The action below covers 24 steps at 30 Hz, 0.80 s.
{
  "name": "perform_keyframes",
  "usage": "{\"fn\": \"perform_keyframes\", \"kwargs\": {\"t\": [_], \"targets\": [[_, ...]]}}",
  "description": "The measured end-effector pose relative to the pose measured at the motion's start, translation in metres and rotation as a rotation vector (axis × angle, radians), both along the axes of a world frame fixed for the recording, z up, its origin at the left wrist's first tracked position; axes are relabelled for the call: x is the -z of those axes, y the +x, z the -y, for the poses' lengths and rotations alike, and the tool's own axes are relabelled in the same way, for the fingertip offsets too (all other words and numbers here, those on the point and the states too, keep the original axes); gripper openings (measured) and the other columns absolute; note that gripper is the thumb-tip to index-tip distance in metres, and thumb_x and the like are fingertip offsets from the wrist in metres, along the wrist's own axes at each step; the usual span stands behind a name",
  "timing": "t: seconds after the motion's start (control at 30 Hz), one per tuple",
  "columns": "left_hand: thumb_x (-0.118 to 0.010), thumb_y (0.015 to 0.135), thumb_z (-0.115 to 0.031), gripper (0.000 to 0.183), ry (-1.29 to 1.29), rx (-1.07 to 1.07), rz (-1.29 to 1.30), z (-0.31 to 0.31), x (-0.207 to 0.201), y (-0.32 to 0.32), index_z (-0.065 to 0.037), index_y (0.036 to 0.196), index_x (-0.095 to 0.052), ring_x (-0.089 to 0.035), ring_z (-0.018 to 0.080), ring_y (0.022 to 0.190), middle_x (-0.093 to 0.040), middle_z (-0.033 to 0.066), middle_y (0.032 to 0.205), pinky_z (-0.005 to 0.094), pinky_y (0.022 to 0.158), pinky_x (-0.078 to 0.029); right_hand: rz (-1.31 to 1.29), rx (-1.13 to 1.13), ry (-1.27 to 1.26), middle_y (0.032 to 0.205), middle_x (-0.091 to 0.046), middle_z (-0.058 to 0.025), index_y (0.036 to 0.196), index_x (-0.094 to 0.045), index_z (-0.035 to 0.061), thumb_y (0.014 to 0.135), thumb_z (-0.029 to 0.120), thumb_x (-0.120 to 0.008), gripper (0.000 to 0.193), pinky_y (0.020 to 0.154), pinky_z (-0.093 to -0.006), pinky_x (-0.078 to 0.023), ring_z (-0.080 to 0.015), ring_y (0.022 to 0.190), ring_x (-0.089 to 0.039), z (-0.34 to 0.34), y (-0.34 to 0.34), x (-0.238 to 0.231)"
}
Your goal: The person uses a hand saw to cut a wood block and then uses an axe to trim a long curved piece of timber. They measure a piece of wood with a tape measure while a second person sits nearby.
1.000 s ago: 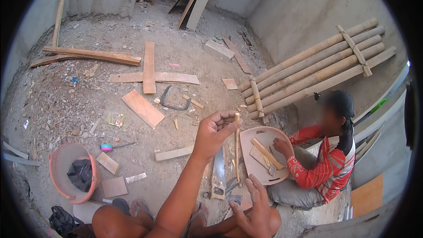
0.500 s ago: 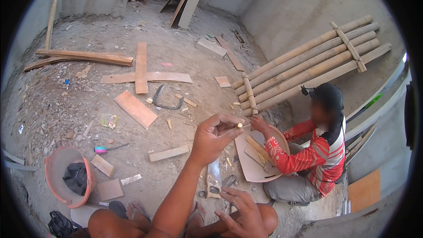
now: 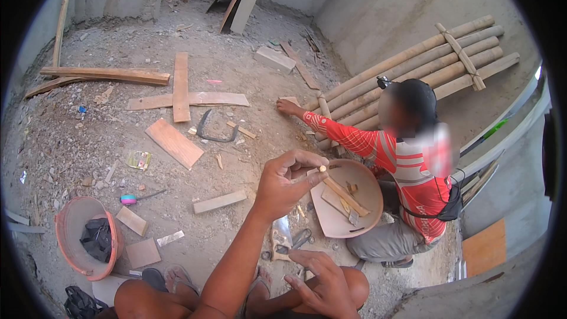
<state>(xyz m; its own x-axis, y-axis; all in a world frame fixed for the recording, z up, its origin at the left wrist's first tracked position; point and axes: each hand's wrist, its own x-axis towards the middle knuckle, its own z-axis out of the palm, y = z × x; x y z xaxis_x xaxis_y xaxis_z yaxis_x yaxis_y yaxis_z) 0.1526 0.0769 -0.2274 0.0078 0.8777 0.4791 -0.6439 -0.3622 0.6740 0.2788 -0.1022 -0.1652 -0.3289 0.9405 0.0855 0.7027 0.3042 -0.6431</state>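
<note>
Raised in the middle of the view, my left hand (image 3: 286, 183) is closed, thumb and fingers pinching a small thing with a pale yellowish round end (image 3: 322, 168). Its kind is too small to make out. Lower and to the right, my right hand (image 3: 323, 283) has its fingers apart and holds nothing, close over my knee. Between my hands a hand saw (image 3: 280, 237) with a wooden handle lies on the ground, and a dark looped tool (image 3: 302, 237) lies beside it. To the right of my left hand is a shallow basin (image 3: 373, 201) holding wooden strips and tools.
A co-worker in a red and white shirt (image 3: 407, 159) sits at the right, one arm stretched to a small board (image 3: 290, 101). A bamboo frame (image 3: 413, 74) leans by the wall. Boards (image 3: 175, 143), a sickle-shaped tool (image 3: 204, 130) and an orange bucket (image 3: 65, 224) are on the left.
The co-worker's hand has moved from the basin out to the small board farther away, uncovering more of the basin. My hands keep nearly the same pose while the view shifts slightly.
</note>
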Motion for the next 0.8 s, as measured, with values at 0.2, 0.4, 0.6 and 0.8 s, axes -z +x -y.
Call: {"fn": "perform_keyframes", "kwargs": {"t": [0.2,0.4,0.6,0.8], "targets": [[-0.074,0.091,0.002,0.025,-0.151,-0.019,0.124,0.0,-0.003,-0.006,0.002,0.115,-0.065,-0.074,0.0241,0.103,-0.072,0.0136,0.109,0.0337,0.089,-0.061,0.026,-0.059,0.148,0.108,-0.073,-0.0178,0.12,-0.069,0.0043,0.086,0.016,-0.077,0.036,0.086,-0.04,-0.055,-0.0348,0.097,-0.07,-0.01,0.002,0.006],[-0.072,0.096,-0.009,0.022,-0.298,0.098,0.251,-0.003,-0.001,-0.015,0.0,0.115,-0.066,-0.076,0.0244,0.09,-0.073,0.0127,0.102,0.0329,0.075,-0.066,0.223,0.121,0.407,0.116,-0.071,-0.0159,0.123,-0.066,0.0039,0.081,0.015,-0.081,0.045,0.091,-0.0423,-0.054,-0.0342,0.107,-0.067,-0.014,0.009,0.011],[-0.07,0.099,-0.02,0.019,-0.37,0.103,0.365,-0.007,0.007,-0.026,-0.005,0.109,-0.067,-0.077,0.0206,0.082,-0.073,0.011,0.098,0.0298,0.068,-0.066,0.241,0.311,0.182,0.102,-0.073,-0.0168,0.126,-0.064,0.0047,0.086,0.013,-0.079,0.044,0.075,-0.0382,-0.057,-0.0303,0.087,-0.072,-0.01,0.016,0.024],[-0.071,0.098,-0.024,0.022,-0.378,0.142,0.418,-0.009,0.009,-0.035,-0.005,0.109,-0.068,-0.077,0.0203,0.081,-0.073,0.0114,0.099,0.0294,0.066,-0.066,0.104,0.341,0.14,0.072,-0.069,-0.0144,0.118,-0.068,0.0042,0.093,0.013,-0.073,0.027,0.059,-0.0367,-0.054,-0.0295,0.059,-0.068,-0.005,0.013,0.022]]}}
